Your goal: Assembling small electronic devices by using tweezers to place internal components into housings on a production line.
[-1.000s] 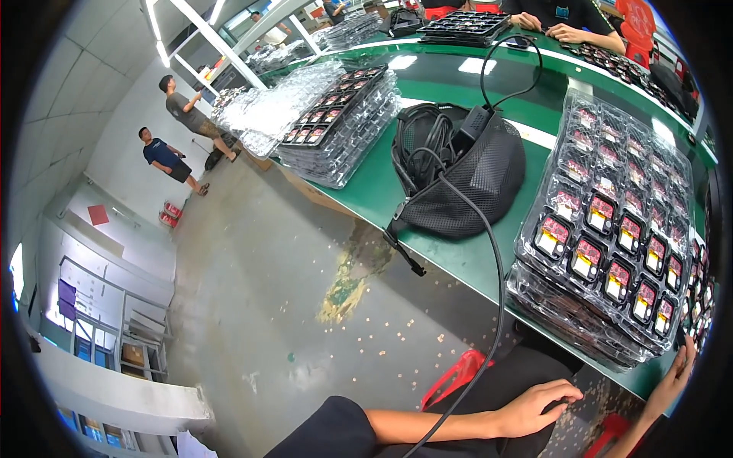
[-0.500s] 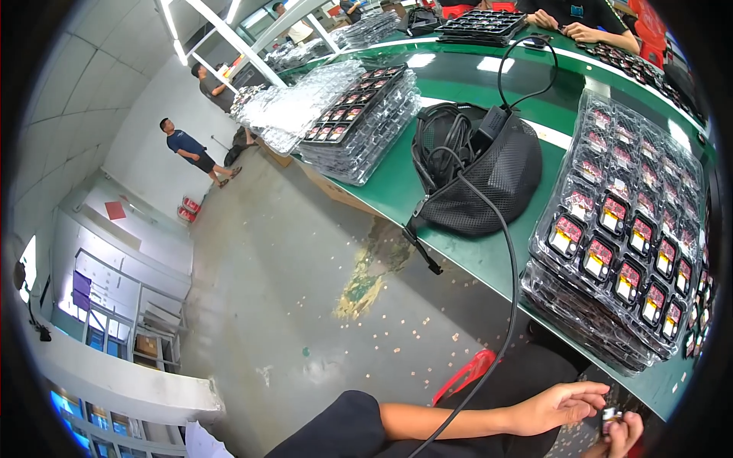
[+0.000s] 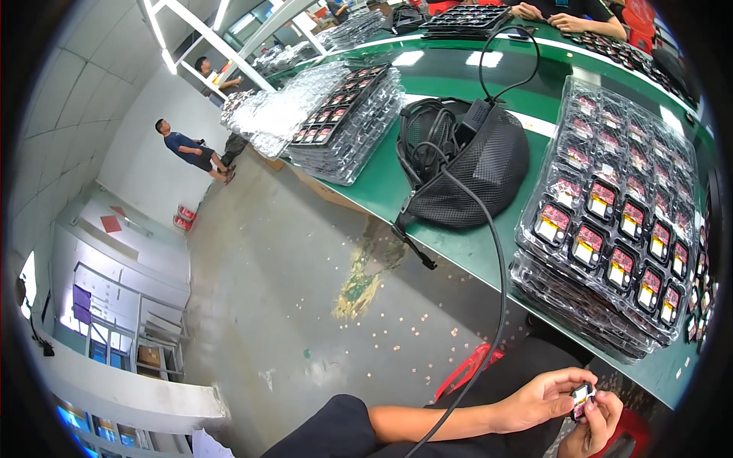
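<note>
Low at the right, above my lap, my left hand (image 3: pixel 540 398) pinches a small black-edged module (image 3: pixel 581 401) with a whitish face. From the other side, my right hand (image 3: pixel 597 429) has its fingertips closed on the same piece. Both hands are apart from the table. Just beyond them, a tall stack of clear plastic trays (image 3: pixel 565 294) stands at the table's edge. Its top layer carries rows of black-framed modules (image 3: pixel 588 246) with red, white and yellow faces, and the far rows lie under clear plastic.
A black mesh bag (image 3: pixel 489 183) with coiled cables sits on the green table (image 3: pixel 458 248). Its cable (image 3: pixel 500 305) runs down across my left forearm. More trays (image 3: pixel 343 126) stand farther left. A co-worker's hands (image 3: pixel 569 21) rest at the far side. A person (image 3: pixel 187 149) stands by the wall.
My hands have come closer together and slightly left. My left fingers, stretched out before, now close on the module that my right hand held. The view has shifted slightly.
</note>
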Available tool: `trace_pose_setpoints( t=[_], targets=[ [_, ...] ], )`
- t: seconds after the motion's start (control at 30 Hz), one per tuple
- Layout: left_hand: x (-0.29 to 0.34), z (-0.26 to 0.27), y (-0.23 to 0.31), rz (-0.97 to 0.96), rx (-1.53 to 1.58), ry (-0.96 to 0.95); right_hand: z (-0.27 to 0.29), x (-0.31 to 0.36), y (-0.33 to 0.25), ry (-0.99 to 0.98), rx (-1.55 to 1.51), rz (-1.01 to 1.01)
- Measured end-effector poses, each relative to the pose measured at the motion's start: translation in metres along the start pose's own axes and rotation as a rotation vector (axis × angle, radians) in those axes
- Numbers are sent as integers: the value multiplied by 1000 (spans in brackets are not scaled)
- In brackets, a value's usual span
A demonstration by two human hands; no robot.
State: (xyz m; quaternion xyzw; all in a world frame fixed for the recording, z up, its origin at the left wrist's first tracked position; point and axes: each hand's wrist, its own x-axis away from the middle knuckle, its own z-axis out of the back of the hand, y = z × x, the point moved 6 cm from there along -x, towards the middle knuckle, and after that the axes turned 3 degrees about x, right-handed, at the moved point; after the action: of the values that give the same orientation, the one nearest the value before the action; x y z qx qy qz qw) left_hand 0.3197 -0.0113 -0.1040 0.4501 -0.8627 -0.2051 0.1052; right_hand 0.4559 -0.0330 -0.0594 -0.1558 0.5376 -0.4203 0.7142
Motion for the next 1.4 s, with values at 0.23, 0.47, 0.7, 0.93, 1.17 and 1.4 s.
trace_pose_setpoints(
  t=[0.23, 0.47, 0.7, 0.93, 1.17, 1.4],
  targets=[
    [-2, 16, 21, -129, -113, 103, -3, -5, 16, -128, 98, -339],
    [6, 22, 31, -148, -149, 174, -6, -26, 0, -263, 307, -265],
    [2, 25, 30, -155, -140, 207, -9, 4, 23, -144, 15, -497],
    [13, 31, 46, -303, -312, 378, -30, -44, 4, -199, 339, -10],
    [11, 35, 40, -288, -347, 383, -27, -39, 6, -181, 445, 95],
    [11, 35, 35, -269, -344, 380, -23, -37, 7, -180, 402, 24]
  ],
)
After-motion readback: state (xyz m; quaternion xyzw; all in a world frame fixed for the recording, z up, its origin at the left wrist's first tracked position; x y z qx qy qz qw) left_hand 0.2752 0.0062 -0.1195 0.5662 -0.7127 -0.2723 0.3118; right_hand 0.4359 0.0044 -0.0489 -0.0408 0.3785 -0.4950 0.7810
